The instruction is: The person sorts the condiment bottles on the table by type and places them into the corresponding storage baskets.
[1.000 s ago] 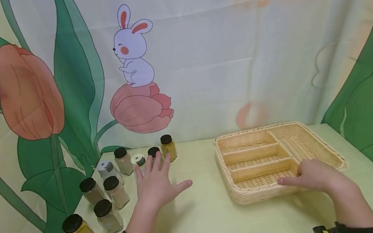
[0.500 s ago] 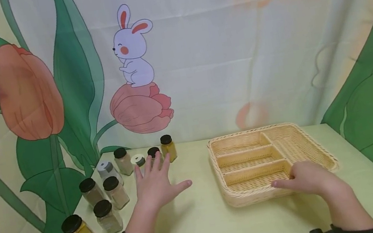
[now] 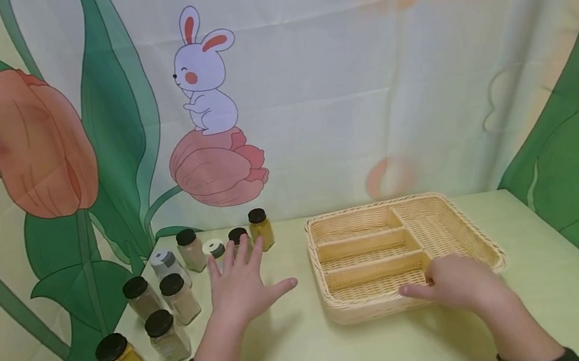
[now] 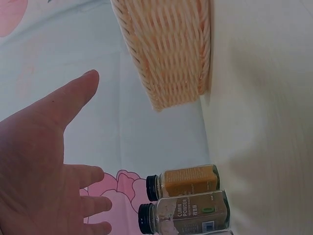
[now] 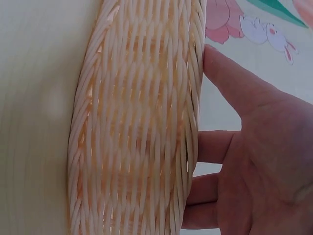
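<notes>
A woven basket (image 3: 339, 314) with several compartments sits on the pale green table (image 3: 306, 354), right of centre. My right hand (image 3: 457, 286) grips its front rim, fingers hooked inside and thumb lying along the edge; the right wrist view shows the hand (image 5: 254, 147) against the basket wall (image 5: 137, 127). My left hand (image 3: 240, 286) lies flat on the table with fingers spread, holding nothing, just in front of a row of spice jars (image 3: 238, 237). In the left wrist view the hand (image 4: 39, 161) hovers near a yellow-filled jar (image 4: 188, 180) and a cumin jar (image 4: 188, 211).
Several black-lidded spice jars stand at the table's left, among them a yellow one (image 3: 122, 358) near the front edge and one (image 3: 260, 228) at the back. A printed curtain (image 3: 307, 76) hangs close behind the table.
My right hand has slid the basket leftward across the table, toward the centre. The left hand and the jars have stayed where they were.
</notes>
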Available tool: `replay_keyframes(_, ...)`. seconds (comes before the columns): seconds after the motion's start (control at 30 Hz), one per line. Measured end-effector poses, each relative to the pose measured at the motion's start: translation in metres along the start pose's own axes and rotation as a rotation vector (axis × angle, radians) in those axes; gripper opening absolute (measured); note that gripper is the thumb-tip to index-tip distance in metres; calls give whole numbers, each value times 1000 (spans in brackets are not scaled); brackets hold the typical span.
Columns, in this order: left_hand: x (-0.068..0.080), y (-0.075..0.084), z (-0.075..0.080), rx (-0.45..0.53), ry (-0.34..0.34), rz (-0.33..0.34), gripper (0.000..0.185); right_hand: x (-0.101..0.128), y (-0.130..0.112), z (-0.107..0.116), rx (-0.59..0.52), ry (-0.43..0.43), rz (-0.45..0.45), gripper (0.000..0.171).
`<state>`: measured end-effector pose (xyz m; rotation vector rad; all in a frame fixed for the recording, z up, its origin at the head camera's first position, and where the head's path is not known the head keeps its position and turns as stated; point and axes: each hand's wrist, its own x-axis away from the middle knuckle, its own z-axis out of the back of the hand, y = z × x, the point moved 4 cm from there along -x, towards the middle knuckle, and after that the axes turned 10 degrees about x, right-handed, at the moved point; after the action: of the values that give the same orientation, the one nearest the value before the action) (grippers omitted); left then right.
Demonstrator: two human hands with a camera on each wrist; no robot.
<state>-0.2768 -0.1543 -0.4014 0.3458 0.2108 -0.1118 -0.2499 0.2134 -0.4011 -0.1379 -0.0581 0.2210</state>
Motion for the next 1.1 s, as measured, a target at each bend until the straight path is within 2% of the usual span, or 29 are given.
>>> replay_keyframes(0.53,2,-1,-1,8,-16,-1,114,7,-40,-7,11,18,85,63)
replay_keyframes(0.7,2,-1,-1,13,-12,-1,113,10,-44,-5,25,25,96,61)
replay_keyframes(0.87,1,-1,0,9,-8,-8,115,9,-43,-1,57,-14,103,57)
replay_keyframes(1.0,0,-1,1,8,2,-9,115,6,-39,6,56,-20,108,70)
replay_keyframes(1.1,-1,-1,3,3,8,-11,115,4,-33,14,51,13,111,79)
